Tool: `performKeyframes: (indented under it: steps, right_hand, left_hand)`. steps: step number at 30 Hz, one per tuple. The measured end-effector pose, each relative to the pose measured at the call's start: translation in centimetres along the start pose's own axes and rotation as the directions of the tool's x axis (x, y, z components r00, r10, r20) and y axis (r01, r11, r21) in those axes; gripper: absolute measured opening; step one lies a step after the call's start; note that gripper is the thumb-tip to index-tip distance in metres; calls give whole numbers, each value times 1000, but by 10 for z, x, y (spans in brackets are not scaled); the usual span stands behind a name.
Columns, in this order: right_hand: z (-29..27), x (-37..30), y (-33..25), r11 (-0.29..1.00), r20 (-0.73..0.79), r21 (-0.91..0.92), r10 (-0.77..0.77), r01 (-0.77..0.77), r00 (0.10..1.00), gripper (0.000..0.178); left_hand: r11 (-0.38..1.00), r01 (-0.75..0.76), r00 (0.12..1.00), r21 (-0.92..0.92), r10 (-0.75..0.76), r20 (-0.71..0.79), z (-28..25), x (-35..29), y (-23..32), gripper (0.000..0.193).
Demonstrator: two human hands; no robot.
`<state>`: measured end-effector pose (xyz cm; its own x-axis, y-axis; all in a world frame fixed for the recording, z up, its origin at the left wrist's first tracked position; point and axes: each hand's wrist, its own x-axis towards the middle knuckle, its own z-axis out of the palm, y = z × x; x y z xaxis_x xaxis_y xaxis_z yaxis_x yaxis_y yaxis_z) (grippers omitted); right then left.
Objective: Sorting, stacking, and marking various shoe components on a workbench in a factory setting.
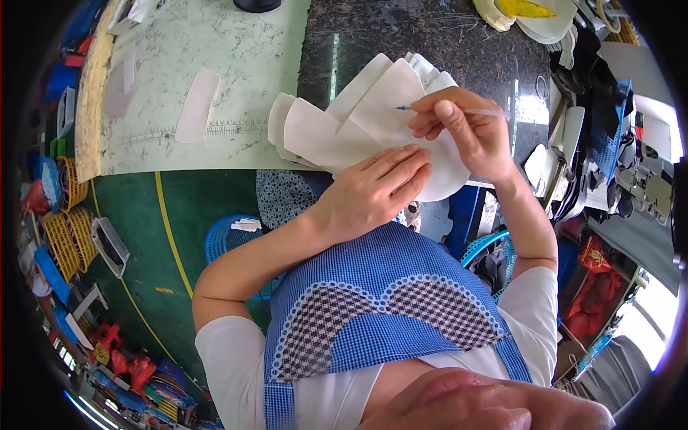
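From where I stand, the pale pieces (308, 132) lie fanned across the near side of the bench (236, 43), part on its light covering and part on the dark, speckled surface to the right. They overlap like spread cards, so several edges show at once — I'd guess the fan makes each one easy to reach. The lowest rounded end juts out past the bench's edge, toward the blue checked apron (430, 251).

The person's left hand (376, 183) lies over the near part of the fan, its fingers close together and stretched out on the pale surface. It seems placed there to stop the pieces slipping about, though I can't make out where the thumb is, or whether it pinches anything from beneath.

The right hand (462, 132) is above the right side of the fan. Thumb and forefinger are closed on a slim pen (486, 112) with a clear barrel; the other fingers curl in beneath. The blue tip points left, over one of the upper pieces — from here I can't say whether it touches. Held near the tip like that, with the barrel lying back across the hand, the pen looks well placed for fine control.

Off to the left, a separate pale strip (197, 106) lies across the ruler markings (236, 129), well apart from both hands.
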<state>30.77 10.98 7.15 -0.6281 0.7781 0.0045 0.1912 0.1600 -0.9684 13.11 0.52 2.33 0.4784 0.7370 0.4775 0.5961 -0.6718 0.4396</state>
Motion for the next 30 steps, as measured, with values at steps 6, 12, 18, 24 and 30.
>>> performKeyframes:
  steps: [6,12,18,24,30]
  right_hand:
    - [6,4,4,970,-39,-241,-18,8,999,23]
    - [-56,10,-3,942,-544,134,-189,308,817,47]
    - [7,10,11,996,-130,74,-35,45,991,27]
    - [32,11,14,988,-129,-157,-22,2,991,17]
    - [0,-3,33,898,-403,426,78,111,912,28]
  left_hand:
    - [1000,8,1000,-17,-8,-8,-1,0,-1,36]
    - [985,-34,923,166,95,-373,-61,7,-28,30]
    - [967,181,846,181,-59,-530,-67,0,-56,40]
    - [990,36,779,-136,-113,-617,-7,-13,-56,42]
    - [995,72,974,-71,-85,-208,-30,-20,-38,26]
